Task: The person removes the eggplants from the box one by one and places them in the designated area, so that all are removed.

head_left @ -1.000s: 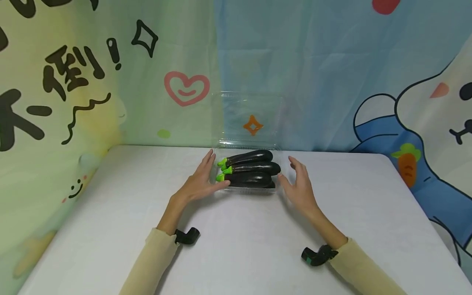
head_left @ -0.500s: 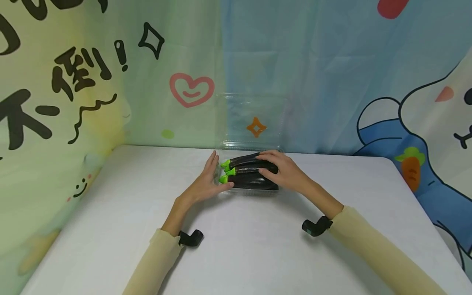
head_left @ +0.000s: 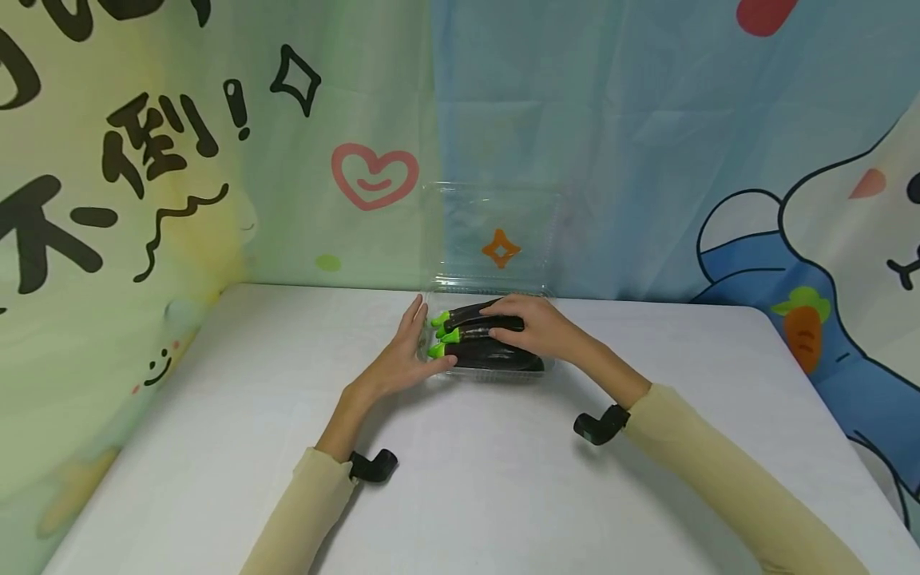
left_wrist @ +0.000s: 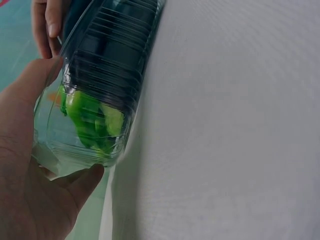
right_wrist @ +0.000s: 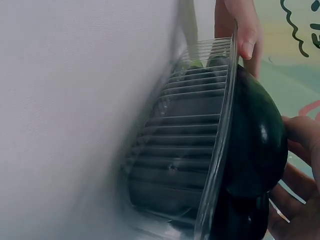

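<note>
A clear plastic clamshell box (head_left: 496, 375) stands on the white table with its lid (head_left: 467, 212) raised at the back. Several dark eggplants with bright green stems fill it, among them the front eggplant (head_left: 492, 356) and the back eggplant (head_left: 467, 311). My left hand (head_left: 398, 359) holds the box's left end, thumb over the front rim and fingers along the side. My right hand (head_left: 542, 326) reaches over the right end and grips the upper middle eggplant (head_left: 506, 323) between thumb and fingers. In the right wrist view, glossy eggplant (right_wrist: 257, 135) bulges above the rim.
White cloth covers the table (head_left: 467, 479). Behind its far edge hangs a printed curtain (head_left: 618, 160), close behind the raised lid. Black wrist cameras sit on both wrists, the left camera (head_left: 374, 465) and the right camera (head_left: 602, 425) low over the table.
My right hand has moved left from beside the box onto the eggplants and taken hold of one. The left hand stays at the box's left end. The head view has shifted slightly.
</note>
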Demonstrator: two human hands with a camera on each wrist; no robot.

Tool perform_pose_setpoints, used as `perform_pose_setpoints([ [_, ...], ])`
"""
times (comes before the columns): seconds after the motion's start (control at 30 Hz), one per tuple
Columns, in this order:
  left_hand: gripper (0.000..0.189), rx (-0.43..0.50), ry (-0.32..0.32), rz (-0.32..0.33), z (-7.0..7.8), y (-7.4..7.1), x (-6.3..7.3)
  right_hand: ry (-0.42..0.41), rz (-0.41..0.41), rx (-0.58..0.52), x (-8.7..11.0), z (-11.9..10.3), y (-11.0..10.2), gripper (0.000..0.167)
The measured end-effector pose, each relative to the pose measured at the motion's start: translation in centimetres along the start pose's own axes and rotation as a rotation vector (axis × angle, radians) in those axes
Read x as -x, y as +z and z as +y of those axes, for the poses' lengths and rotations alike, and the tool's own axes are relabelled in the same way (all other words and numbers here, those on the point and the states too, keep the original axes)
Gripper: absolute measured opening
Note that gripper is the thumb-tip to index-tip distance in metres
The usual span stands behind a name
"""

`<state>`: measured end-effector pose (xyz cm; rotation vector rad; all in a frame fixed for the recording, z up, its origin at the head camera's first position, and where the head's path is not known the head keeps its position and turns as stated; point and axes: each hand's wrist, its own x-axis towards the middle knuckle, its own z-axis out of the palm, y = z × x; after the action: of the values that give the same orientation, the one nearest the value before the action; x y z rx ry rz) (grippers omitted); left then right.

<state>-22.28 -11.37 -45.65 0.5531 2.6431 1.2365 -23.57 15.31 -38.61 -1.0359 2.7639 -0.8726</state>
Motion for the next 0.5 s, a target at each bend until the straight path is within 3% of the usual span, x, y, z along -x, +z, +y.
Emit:
perform_pose_setpoints([
  [0.5,0.108,-0.007,0.012,0.003,0.0,-0.1,0.1,0.013,-0.12,0.039,-2.3,-0.8,0.7,0.043],
])
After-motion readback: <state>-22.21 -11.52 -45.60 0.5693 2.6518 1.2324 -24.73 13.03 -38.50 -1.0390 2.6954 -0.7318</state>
